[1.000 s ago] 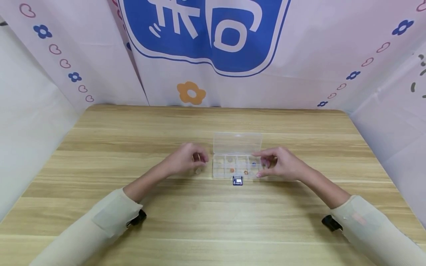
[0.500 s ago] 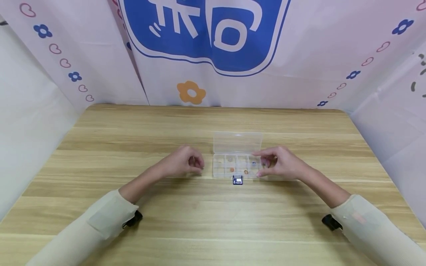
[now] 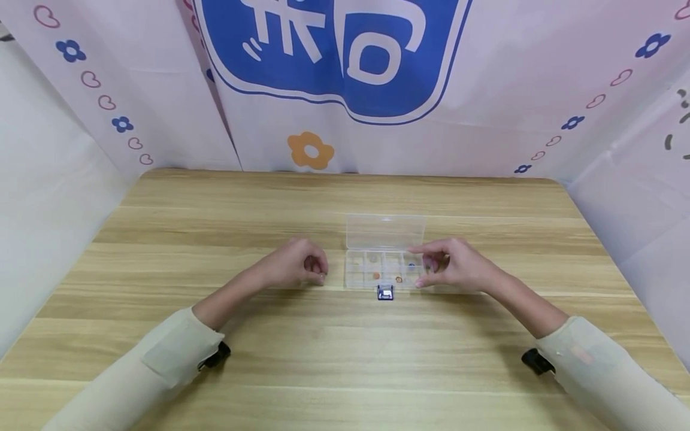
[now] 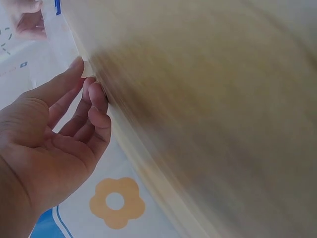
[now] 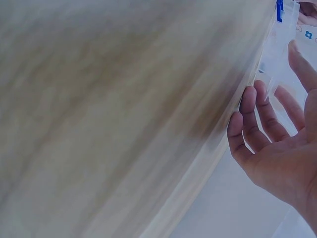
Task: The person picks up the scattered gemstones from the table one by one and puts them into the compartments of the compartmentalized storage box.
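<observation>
A clear plastic compartment box (image 3: 353,280) lies on the table with its lid (image 3: 385,231) raised at the back and its blue latch (image 3: 385,293) folded down in front. Its compartments hold small pieces, among them an orange one (image 3: 376,275), a brownish one (image 3: 399,279) and a blue one (image 3: 411,265). My right hand (image 3: 457,264) grips the box's right end, thumb at the front corner and index finger at the back. Left of the box, my left hand (image 3: 293,263) is low over the table. Its thumb and fingertips pinch a small clear piece (image 4: 88,70), mostly hidden.
The wooden table (image 3: 345,359) extends around the box and both hands. Behind its far edge hangs a printed white cloth (image 3: 259,131) with a blue sign and an orange flower. Black wrist cameras sit under both sleeves.
The left hand has drawn slightly left, away from the box, and its fingers have closed together over the small clear piece seen under them earlier. The right hand and box have stayed put.
</observation>
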